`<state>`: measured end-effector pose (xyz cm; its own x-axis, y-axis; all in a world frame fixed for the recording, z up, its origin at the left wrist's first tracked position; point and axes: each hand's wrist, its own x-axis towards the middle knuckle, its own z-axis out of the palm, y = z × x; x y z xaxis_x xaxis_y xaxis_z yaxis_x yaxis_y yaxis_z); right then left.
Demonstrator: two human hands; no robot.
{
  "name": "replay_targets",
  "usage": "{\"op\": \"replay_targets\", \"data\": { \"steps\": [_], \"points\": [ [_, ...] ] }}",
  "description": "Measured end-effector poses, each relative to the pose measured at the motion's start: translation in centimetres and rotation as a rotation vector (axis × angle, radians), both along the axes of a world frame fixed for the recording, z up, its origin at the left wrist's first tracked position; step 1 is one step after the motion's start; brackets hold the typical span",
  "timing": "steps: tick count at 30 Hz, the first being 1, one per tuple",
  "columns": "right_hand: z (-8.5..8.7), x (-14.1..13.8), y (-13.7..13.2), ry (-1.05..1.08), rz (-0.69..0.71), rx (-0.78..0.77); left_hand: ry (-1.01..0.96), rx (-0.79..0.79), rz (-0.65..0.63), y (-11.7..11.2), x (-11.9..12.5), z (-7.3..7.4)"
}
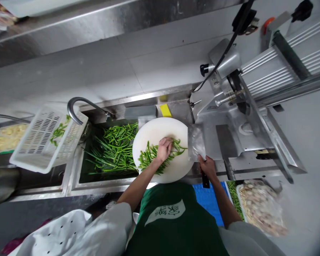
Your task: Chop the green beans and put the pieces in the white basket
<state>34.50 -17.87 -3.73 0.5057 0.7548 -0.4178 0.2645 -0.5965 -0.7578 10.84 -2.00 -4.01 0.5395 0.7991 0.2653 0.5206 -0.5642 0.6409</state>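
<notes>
On the round white cutting board (pixel 154 129) lies a heap of long green chili peppers (pixel 146 156). My left hand (pixel 164 148) rests on this heap with fingers curled down around some of the peppers. Thin pepper ends stick out to the right of the fingers, over bare board. My right hand (pixel 208 167) grips a cleaver (pixel 197 140) by its dark handle. The wide, shiny blade stands at the board's right edge, apart from the peppers. Many more green peppers (pixel 120 142) fill the sink on the left, with longer thin green stalks (pixel 100 156) among them.
A curved faucet (pixel 74 110) and a white perforated basket (pixel 40 142) stand left of the sink. Behind the board are a yellow block (pixel 165 110) and a grey block (pixel 140 112). A metal slicer (pixel 256 106) occupies the right, with another dark blade (pixel 225 140) near it.
</notes>
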Motion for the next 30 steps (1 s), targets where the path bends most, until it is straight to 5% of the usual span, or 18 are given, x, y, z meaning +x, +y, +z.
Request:
{"op": "replay_targets", "data": {
  "steps": [4,13,19,25,30],
  "points": [
    [0.6,-0.1,0.5,0.107,-0.028,-0.006,0.148,-0.01,-0.171,0.6,2.3,-0.8],
    [0.8,0.1,-0.1,0.089,-0.028,-0.053,0.141,-0.068,0.011,2.1,1.1,-0.8],
    [1.4,-0.2,0.7,0.131,-0.009,-0.043,0.257,-0.128,-0.204,0.7,1.1,-0.4],
    [0.9,-0.6,1.3,0.05,0.086,-0.045,0.323,-0.103,0.085,-2.0,0.9,0.1],
    [0.1,-1.1,2.3,-0.038,0.123,-0.076,0.531,0.004,0.018,-3.8,3.5,-0.4]
  ]
}}
